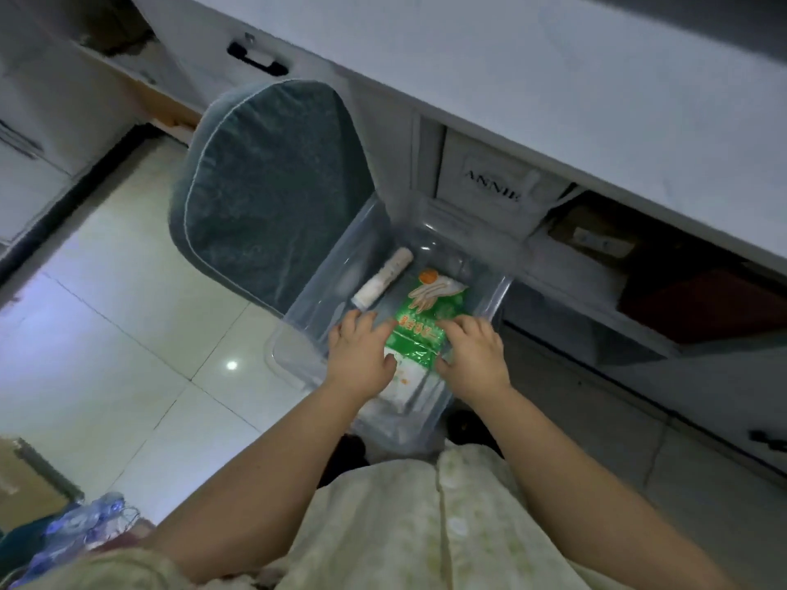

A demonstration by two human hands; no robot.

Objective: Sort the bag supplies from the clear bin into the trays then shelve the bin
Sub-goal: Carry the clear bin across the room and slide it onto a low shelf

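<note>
We see the clear bin (294,310) beside a padded chair (272,185), with a green glove packet (430,310) and a white roll (385,278) inside. The left grip (362,355) and right grip (475,355) touch the packet's sides; whether either clasps it, we cannot tell.

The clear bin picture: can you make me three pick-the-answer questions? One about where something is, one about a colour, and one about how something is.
1. Where is the white roll?
A. on a plate
B. inside the clear bin
C. in a cup

2. What colour is the packet that both hands touch?
A. green
B. red
C. black

3. How is the top of the bin?
A. shut with a lid
B. open
C. tied with string

Answers:
1. B, the roll lies along the bin's left wall.
2. A, the packet between the left hand and the right hand is green.
3. B, no lid is on it and both hands reach inside.
</note>
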